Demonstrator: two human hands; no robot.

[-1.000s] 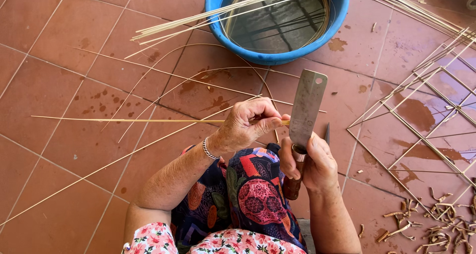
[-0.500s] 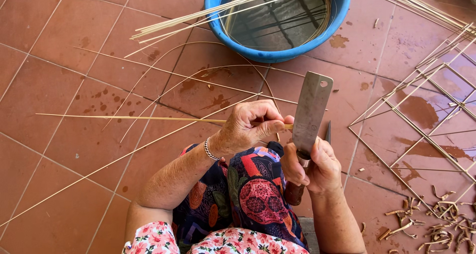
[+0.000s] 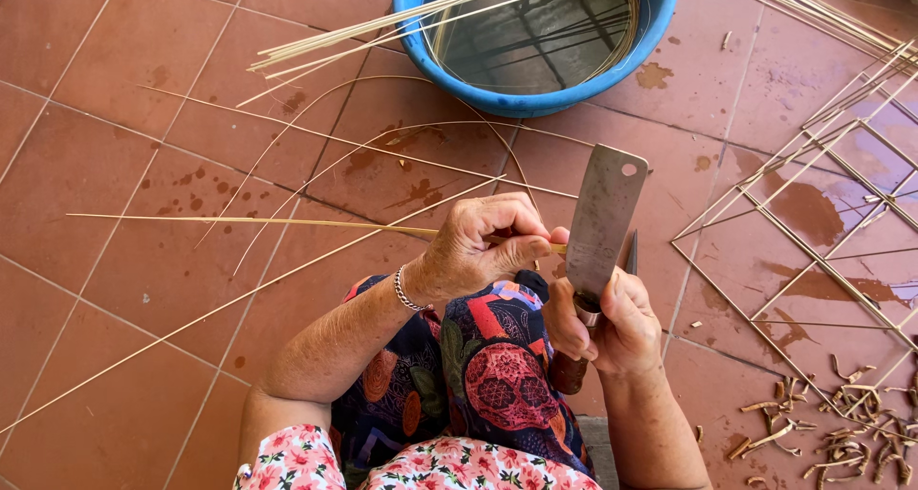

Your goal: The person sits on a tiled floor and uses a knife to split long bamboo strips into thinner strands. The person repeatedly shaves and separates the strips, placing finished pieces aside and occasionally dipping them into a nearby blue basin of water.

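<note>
A floor [image 3: 115, 88] of reddish-brown tiles, spotted with damp patches, is seen from above. At centre, the left hand [image 3: 478, 246] is closed in a pinch on a thin bamboo strip [image 3: 249, 222], which runs out flat toward 9 o'clock. The right hand [image 3: 612, 323] is clamped round the handle of a cleaver [image 3: 604, 220]; the broad blade is held upright, pointing to 12 o'clock, with its edge set against the strip just beside the left thumb. The two hands are nearly touching. A bracelet [image 3: 409, 291] is worn on the left wrist. Below the hands, at 6 o'clock, a dark patterned cloth [image 3: 488, 375] is spread over the lap. Further loose strips are curved and crossed over the tiles from 9 to 12 o'clock. At 12 o'clock a blue basin [image 3: 545, 31] is stood, water in it, with a bundle of pale strips [image 3: 382, 26] laid across its rim. At 3 o'clock a lattice frame [image 3: 813, 232] of strips is laid flat on the floor. At 4 o'clock shavings [image 3: 841, 423] are scattered.
</note>
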